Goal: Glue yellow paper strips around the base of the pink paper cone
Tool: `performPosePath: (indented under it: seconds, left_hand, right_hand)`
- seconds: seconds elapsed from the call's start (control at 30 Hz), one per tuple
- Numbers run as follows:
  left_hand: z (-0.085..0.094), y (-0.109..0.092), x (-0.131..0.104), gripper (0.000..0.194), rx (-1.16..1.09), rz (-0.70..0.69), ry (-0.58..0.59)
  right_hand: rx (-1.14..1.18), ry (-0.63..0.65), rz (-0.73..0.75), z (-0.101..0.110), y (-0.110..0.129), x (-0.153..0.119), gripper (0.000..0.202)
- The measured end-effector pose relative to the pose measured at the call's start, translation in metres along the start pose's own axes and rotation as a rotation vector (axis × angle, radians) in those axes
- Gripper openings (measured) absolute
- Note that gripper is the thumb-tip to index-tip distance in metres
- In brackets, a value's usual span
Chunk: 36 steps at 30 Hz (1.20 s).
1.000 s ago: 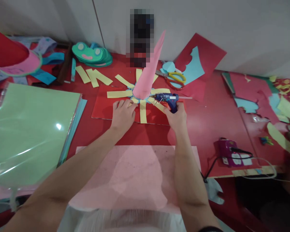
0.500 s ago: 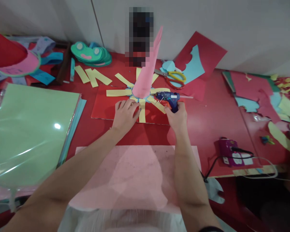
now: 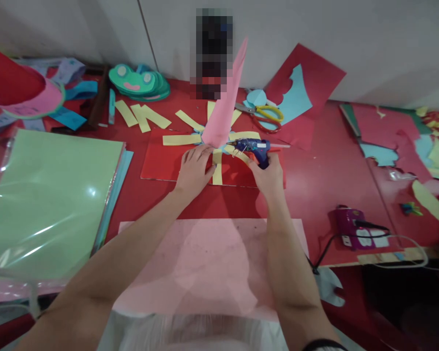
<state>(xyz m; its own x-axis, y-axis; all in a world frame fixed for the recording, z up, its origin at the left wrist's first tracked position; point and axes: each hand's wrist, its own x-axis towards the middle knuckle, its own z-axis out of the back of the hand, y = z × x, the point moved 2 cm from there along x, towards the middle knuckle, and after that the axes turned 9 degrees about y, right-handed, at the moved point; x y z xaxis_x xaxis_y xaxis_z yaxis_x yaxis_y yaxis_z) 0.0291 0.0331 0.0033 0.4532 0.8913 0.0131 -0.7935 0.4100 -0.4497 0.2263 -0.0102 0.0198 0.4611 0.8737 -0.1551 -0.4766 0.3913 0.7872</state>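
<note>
A tall pink paper cone (image 3: 223, 112) stands on a light blue base with yellow paper strips (image 3: 182, 140) spread around it. My left hand (image 3: 195, 168) is at the cone's near left edge, its curled fingers holding the base and the thumb lower by a yellow strip. In my right hand (image 3: 269, 178) is a blue hot glue gun (image 3: 254, 145), gripped by its handle, with a clear glue stick out of the back. Its nozzle points left at the cone's foot; whether it touches is hard to tell. A red board (image 3: 161, 165) lies underneath.
Scissors (image 3: 269, 117) and cut blue paper (image 3: 296, 95) lie behind the glue gun. Green frog cut-outs (image 3: 139, 83) and loose yellow strips (image 3: 149, 117) are back left. Wrapped green paper (image 3: 58, 195) is at left, a purple power block (image 3: 354, 226) with cables at right.
The left hand's fingers have shifted slightly up along the cone's base. The glue gun stays at the cone's foot. The whole view has moved a little.
</note>
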Motion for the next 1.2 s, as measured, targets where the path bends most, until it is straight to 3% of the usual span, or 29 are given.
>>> performPosePath:
  seconds: [0.3,0.53,0.7,0.87,1.2]
  left_hand:
    - [-0.002,0.004,0.002,0.037,-0.054,-0.002,-0.038]
    - [0.0,0.007,0.002,0.017,-0.127,-0.038,-0.095]
    - [0.002,0.004,0.0,0.02,-0.095,-0.093,-0.043]
    - [0.001,0.002,-0.004,0.022,-0.049,-0.128,-0.071]
    - [0.002,-0.001,-0.007,0.022,-0.115,-0.108,-0.037]
  right_hand:
    - [-0.011,-0.002,0.02,0.0,-0.002,0.0,0.039]
    - [0.002,-0.018,0.03,-0.002,-0.003,0.002,0.037]
    - [-0.019,-0.127,0.031,0.0,-0.001,0.0,0.037]
    - [-0.083,-0.242,0.079,0.004,0.006,-0.005,0.038]
    - [-0.232,-0.073,0.075,-0.014,0.004,-0.004,0.04]
